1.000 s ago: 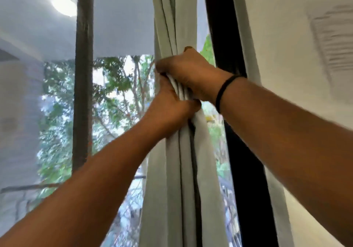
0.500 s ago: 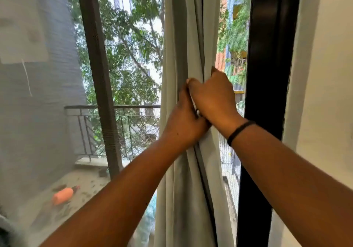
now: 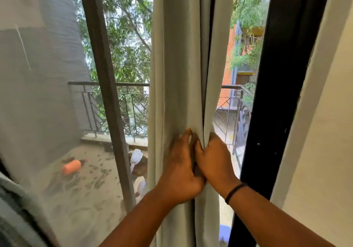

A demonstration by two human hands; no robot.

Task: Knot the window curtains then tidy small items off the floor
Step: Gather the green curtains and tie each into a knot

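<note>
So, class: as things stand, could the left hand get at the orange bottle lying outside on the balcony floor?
Probably not: the orange bottle lies beyond the window screen, and the left hand is gripping the curtain.

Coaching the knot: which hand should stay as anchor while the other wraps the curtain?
Probably the left hand: it already wraps the curtain. The right hand pinches only its edge.

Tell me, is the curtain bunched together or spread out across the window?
Bunched. The curtain hangs as a narrow gathered column of folds, with the left hand and right hand squeezing it together; window screen shows on both sides. No knot yet.
</note>
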